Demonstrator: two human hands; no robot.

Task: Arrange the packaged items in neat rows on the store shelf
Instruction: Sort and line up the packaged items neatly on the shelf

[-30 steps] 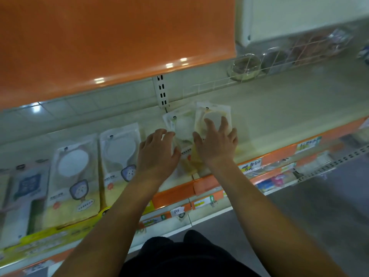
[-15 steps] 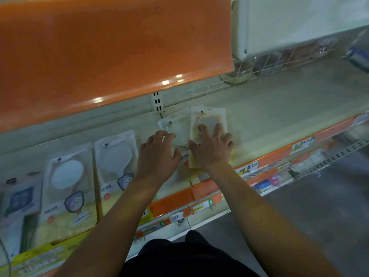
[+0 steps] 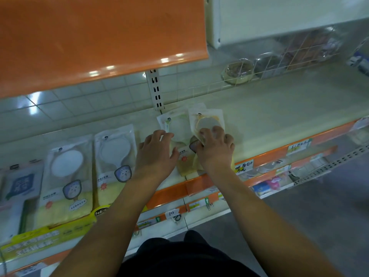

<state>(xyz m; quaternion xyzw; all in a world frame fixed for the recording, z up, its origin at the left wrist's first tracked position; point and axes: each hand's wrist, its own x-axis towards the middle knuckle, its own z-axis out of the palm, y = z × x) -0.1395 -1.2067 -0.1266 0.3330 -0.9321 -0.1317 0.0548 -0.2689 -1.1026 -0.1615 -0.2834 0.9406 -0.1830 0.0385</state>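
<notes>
Your right hand (image 3: pixel 214 148) has its fingers curled over the yellow-rimmed packet (image 3: pixel 207 124), gripping its lower part as it lies flat on the cream shelf (image 3: pixel 279 116). Just beside it, under your left hand (image 3: pixel 155 150), lies a second clear packet (image 3: pixel 175 126); your left fingers are spread and press down on it, flat rather than curled round it. The two packets overlap a little between your hands, and both tilt out of line with the shelf edge. Further out past your left hand, two mirror packets (image 3: pixel 113 156) with yellow bottoms lie side by side in a row, and a blue-labelled packet (image 3: pixel 22 184) lies beyond them. Past your right hand the shelf runs to a wire divider (image 3: pixel 239 84), with glass bowls (image 3: pixel 237 71) behind it. An orange shelf (image 3: pixel 99 37) hangs above your hands.
</notes>
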